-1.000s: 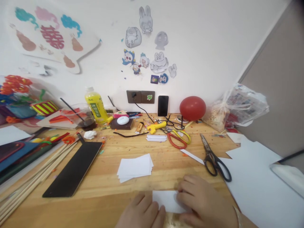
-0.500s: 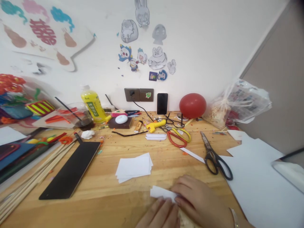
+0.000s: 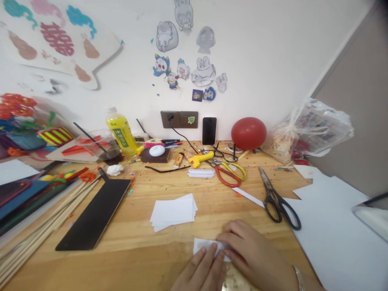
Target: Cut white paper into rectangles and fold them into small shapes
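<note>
A small strip of folded white paper (image 3: 202,244) lies on the wooden table in front of me. The fingers of my left hand (image 3: 201,266) are stretched out flat and press down on its middle. My right hand (image 3: 250,252), with a bracelet at its wrist, has curled fingers around the paper's right end; thumb and fingertips pinch it there. Part of the paper is hidden under both hands. Just beyond it sits a loose stack of white paper cards (image 3: 174,212). Several narrow folded paper strips (image 3: 201,173) lie farther back.
Black-handled scissors (image 3: 277,204) and large white sheets (image 3: 339,230) are to the right. Red-and-yellow scissors (image 3: 228,176), a yellow glue gun (image 3: 201,159) and a red balloon (image 3: 249,133) lie behind. On the left are a black tablet (image 3: 97,214) and wooden sticks (image 3: 51,216).
My left fingers have slid up from the paper's near edge and now lie across it. More of the paper's face shows flat. The right hand stays at its right end.
</note>
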A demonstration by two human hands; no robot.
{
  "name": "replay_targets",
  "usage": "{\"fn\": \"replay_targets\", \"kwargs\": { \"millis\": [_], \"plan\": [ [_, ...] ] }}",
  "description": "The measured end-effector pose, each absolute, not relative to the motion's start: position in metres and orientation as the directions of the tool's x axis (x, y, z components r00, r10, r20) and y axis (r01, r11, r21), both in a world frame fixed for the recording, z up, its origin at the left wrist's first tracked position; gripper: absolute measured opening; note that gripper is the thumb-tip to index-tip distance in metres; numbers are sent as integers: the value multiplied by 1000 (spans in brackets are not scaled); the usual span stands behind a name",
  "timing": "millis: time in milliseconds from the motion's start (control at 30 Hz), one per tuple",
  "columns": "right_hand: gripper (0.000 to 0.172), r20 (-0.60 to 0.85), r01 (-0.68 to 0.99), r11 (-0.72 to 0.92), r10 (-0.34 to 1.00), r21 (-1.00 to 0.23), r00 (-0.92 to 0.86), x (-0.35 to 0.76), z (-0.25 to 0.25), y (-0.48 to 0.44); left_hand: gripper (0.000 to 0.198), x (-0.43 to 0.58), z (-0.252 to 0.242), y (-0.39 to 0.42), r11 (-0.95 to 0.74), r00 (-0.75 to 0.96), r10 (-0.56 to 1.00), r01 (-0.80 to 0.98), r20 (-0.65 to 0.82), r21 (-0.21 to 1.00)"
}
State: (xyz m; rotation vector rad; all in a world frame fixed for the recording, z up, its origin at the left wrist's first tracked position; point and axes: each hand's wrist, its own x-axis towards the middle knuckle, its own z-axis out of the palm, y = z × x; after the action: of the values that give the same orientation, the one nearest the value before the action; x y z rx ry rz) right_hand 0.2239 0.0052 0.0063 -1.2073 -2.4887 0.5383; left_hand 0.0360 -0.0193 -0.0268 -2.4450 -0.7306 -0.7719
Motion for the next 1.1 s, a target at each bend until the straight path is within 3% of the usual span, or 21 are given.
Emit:
{"fn": "replay_targets", "kwargs": {
  "millis": [167, 333, 567, 733, 933, 1100],
  "plan": [
    [12, 79, 696, 551, 807, -461, -586, 225, 10, 5, 34, 29, -16, -13, -755, 798, 334, 545, 501, -364],
    [19, 14, 707, 498, 822, -502, -569, 227, 11, 5, 32, 27, -16, -12, -757, 780, 375, 569, 501, -320],
    [14, 26, 696, 477, 833, -537, -552, 229, 7, 4, 27, 23, -20, -11, -791, 821, 382, 528, 425, -308],
    [18, 1, 688, 432, 847, -582, -531, 228, 7, 5, 26, 26, -17, -13, -774, 776, 413, 574, 476, -266],
    [22, -33, 681, 346, 878, -645, -477, 226, 6, 5, 34, 38, -24, -17, -687, 554, 400, 709, 730, -161],
    [24, -31, 673, 334, 883, -659, -469, 224, 7, 5, 32, 41, -29, -17, -683, 531, 416, 718, 738, -132]
  ]
}}
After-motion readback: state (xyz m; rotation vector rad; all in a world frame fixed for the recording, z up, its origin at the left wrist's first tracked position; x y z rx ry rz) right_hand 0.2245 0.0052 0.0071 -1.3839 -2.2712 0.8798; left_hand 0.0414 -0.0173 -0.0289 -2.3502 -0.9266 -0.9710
